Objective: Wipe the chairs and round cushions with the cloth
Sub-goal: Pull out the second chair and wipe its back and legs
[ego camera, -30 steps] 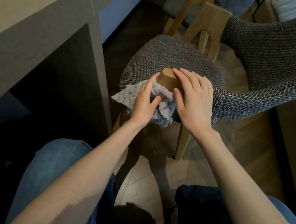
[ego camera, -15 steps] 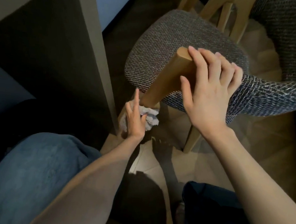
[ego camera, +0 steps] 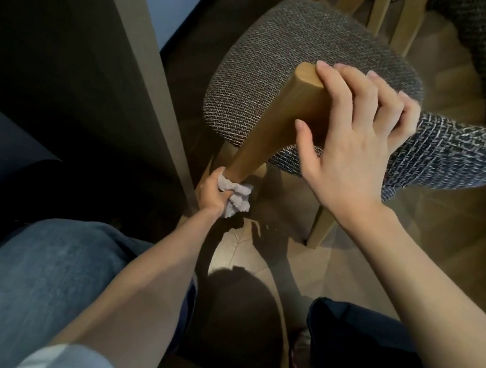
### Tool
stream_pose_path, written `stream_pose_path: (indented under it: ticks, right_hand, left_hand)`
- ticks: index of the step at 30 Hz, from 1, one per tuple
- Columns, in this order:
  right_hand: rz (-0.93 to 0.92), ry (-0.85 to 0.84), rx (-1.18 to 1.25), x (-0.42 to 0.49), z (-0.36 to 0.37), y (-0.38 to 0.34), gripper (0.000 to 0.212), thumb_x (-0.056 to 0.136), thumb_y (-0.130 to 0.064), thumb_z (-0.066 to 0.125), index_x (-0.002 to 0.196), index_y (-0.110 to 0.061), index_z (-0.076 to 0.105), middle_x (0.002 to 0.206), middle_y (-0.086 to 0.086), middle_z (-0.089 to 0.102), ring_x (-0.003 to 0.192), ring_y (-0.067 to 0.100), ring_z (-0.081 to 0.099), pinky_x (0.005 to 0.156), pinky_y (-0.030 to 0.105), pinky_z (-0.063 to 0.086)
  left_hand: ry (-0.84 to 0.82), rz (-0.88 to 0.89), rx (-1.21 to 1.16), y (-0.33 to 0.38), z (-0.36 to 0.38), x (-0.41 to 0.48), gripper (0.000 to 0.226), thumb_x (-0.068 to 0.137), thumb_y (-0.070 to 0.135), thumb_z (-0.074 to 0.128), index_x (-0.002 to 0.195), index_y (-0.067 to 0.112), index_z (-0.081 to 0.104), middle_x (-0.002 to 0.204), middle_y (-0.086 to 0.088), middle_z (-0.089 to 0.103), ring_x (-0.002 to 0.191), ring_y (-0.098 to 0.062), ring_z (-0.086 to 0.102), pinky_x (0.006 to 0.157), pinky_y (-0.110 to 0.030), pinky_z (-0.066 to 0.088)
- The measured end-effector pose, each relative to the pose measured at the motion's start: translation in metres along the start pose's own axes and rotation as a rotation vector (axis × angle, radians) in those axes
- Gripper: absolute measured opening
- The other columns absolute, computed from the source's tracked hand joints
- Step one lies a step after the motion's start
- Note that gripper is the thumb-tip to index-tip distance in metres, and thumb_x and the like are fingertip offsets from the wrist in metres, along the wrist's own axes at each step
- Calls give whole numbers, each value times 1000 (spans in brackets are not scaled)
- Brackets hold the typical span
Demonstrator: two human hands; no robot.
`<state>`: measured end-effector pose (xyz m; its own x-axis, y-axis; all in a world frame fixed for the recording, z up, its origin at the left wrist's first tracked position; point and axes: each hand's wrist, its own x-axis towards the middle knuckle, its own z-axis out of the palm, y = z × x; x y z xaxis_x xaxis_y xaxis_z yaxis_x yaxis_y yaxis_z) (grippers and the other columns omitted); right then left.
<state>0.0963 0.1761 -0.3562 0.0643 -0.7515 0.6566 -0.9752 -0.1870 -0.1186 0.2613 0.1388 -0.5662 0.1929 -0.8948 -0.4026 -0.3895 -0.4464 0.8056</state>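
chair [ego camera: 296, 76]: rounded grey woven seat, standing on the floor [ego camera: 443, 247] just beside the side panel of the tabletop [ego camera: 149, 63]; its woven back band [ego camera: 462, 151] sweeps off to the right.
wooden leg [ego camera: 278, 120]: light wood post of the chair, slanting from a rounded top at the seat's near edge down toward the floor.
cloth [ego camera: 235, 196]: pale, nubbly and bunched; wrapped against the low end of the wooden leg, with a loose end hanging to the right.
left grip [ego camera: 211, 192]: closed round the cloth, fingers curled, holding it against the wooden leg near its foot; the forearm reaches forward and down between the knees.
right grip [ego camera: 355, 143]: fingers curled over the top of the wooden leg where it meets the back band, thumb spread on the near side; it holds the leg.
tabletop: only a dark side panel with a pale upright edge shows, at left, close to the left grip.
floor: light wood boards, shadowed around the cloth.
jeans [ego camera: 37, 280]: blue denim knees on either side of the arms.
second chair [ego camera: 378, 13]: pale wooden legs at the top edge, behind the seat.
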Motion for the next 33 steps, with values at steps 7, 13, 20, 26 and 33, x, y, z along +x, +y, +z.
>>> stream_pose_path:
  ticks: [7, 13, 20, 26, 33]
  right_hand:
    - [17, -17, -12, 1, -5, -5, 57, 89, -41, 53, 142, -21, 44, 140, 3, 47, 130, 21, 26, 111, 43, 13]
    - [-1, -43, -3, -1, -10, -5, 59, 89, -41, 52, 143, -20, 42, 141, 2, 46, 130, 21, 26, 111, 43, 14]
    - [8, -15, -8, -1, -5, -4, 58, 89, -41, 53, 142, -20, 44, 140, 3, 47, 129, 20, 27, 110, 41, 12]
    - [17, 55, -16, 0, 6, -4, 56, 88, -45, 55, 138, -19, 49, 136, 3, 51, 127, 20, 28, 109, 47, 20]
    - [12, 93, 12, -1, 13, -2, 56, 87, -45, 56, 137, -18, 51, 134, 5, 53, 125, 21, 29, 107, 50, 26]
  left_hand:
    - [298, 346, -241, 47, -1, -58, 47, 85, 7, 68, 131, 9, 56, 127, -5, 62, 121, -12, 54, 103, -23, 39]
    - [461, 322, -374, 82, 11, -82, 45, 85, 13, 70, 128, 7, 60, 121, -9, 65, 116, -18, 59, 102, -38, 46]
    - [299, 252, -146, 54, 16, -61, 66, 90, 11, 63, 147, 8, 32, 149, -12, 40, 139, -22, 35, 116, -33, 26]
    - [164, 174, 6, 17, 12, -27, 61, 90, 6, 61, 145, 10, 35, 146, -8, 42, 138, -20, 36, 115, -31, 23]
    - [-28, -53, 124, -13, 8, 5, 54, 94, 7, 55, 144, 11, 36, 141, -9, 47, 135, -24, 41, 114, -35, 28]
